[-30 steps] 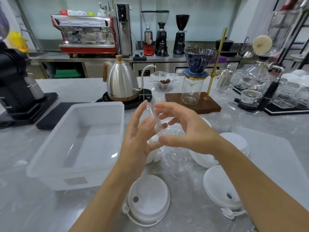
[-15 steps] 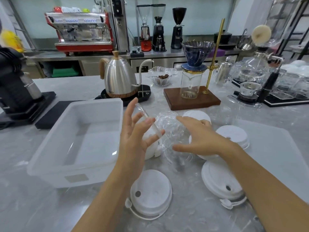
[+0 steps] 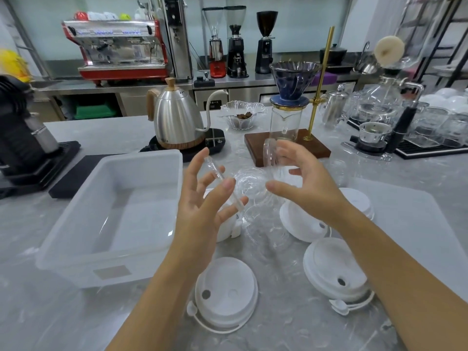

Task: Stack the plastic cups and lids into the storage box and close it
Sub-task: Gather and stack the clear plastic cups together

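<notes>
While a clear lid [image 3: 222, 182] stands on edge against the left hand's [image 3: 202, 209] spread fingers [image 3: 228, 184], the right hand [image 3: 301, 181], fingers loosely curled, holds another clear lid [image 3: 269, 153]; white lids [image 3: 226, 293] lie beside the open box [image 3: 114, 216]. Kettle [image 3: 177, 120] lettering is unreadable.

You are looking at a bright, evenly lit scene; soft overhead light leaves only faint shadows on the grey surface [image 3: 291, 320]. A small glare streak sits on the storage box [image 3: 111, 214] floor, and highlights gleam on the kettle [image 3: 177, 122]. Your wide lens bends straight lines near the edges. Your hands [image 3: 202, 206] show slight motion blur, and the clear plastic between them is hard to read.
</notes>
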Available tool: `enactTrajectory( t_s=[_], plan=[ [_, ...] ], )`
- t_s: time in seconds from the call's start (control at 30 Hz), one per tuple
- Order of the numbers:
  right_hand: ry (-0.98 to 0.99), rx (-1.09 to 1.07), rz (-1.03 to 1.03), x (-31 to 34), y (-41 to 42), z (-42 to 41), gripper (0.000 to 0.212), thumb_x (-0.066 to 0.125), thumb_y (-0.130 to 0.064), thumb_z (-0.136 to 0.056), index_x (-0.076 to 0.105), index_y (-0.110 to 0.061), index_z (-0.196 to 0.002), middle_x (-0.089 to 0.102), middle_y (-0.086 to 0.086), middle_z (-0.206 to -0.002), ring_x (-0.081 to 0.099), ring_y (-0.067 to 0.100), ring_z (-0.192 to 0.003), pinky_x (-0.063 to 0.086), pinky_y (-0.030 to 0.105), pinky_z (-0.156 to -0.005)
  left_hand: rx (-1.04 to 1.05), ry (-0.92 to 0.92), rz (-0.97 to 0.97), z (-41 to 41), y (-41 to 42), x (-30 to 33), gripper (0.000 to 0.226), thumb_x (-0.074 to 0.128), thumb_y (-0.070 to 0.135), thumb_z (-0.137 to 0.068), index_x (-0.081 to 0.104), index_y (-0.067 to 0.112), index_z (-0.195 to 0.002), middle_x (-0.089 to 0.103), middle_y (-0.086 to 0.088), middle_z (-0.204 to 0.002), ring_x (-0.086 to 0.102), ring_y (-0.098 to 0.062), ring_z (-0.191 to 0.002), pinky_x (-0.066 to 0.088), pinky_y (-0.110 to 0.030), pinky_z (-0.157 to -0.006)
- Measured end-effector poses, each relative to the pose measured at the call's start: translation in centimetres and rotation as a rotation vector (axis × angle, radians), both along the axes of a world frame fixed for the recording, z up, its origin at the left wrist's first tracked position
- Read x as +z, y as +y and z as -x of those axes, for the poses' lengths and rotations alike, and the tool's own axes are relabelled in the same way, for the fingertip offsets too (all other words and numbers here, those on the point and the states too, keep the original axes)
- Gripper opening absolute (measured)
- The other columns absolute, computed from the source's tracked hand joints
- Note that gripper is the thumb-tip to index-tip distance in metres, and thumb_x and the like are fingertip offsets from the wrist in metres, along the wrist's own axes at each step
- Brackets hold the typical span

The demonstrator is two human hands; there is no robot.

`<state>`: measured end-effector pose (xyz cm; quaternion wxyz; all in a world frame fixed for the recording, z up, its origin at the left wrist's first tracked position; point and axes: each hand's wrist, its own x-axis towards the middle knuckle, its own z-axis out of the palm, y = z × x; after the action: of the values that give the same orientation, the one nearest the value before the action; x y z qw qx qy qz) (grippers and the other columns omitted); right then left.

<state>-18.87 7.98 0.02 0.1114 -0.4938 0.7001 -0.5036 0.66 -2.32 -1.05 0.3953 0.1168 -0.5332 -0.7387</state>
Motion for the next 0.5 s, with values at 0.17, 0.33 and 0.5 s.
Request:
enactTrajectory(
  t_s=[0.17, 0.33, 0.5],
  plan=[
    [-0.178, 0.305, 0.111, 1.0, 0.7, -1.7, 0.093, 0.084, -0.028, -0.072, 0.036, -0.024, -0.151, 0.052, 0.003, -0.148, 0.052, 0.016, -0.136, 0.048, 0.037, -0.108, -0.035, -0.045, 0.055, -0.1, -0.1, -0.3, 0.077, 0.085, 0.036, -0.072, 0.055, 0.048, -0.143, 0.055, -0.009, -0.145, 0.071, -0.021, -0.120, 0.062, -0.052, -0.092],
    [-0.076, 0.396, 0.010, 0.7, 0.9, -2.9, 0.091, 0.085, -0.014, -0.076, 0.037, -0.022, -0.153, 0.052, -0.003, -0.149, 0.050, 0.013, -0.139, 0.047, 0.035, -0.110, -0.129, -0.154, 0.159, -0.4, -0.3, -0.8, 0.082, 0.086, 0.039, -0.075, 0.048, 0.056, -0.146, 0.050, 0.002, -0.153, 0.064, -0.022, -0.132, 0.060, -0.052, -0.096],
    [-0.047, 0.426, -0.028, 0.4, 1.0, -2.9, 0.089, 0.085, -0.015, -0.078, 0.038, -0.025, -0.153, 0.053, -0.006, -0.148, 0.049, 0.013, -0.139, 0.046, 0.041, -0.111, -0.175, -0.179, 0.185, -0.6, -0.2, -0.7, 0.090, 0.093, 0.050, -0.068, 0.050, 0.049, -0.148, 0.056, 0.004, -0.151, 0.064, -0.024, -0.131, 0.061, -0.052, -0.092]
  ],
)
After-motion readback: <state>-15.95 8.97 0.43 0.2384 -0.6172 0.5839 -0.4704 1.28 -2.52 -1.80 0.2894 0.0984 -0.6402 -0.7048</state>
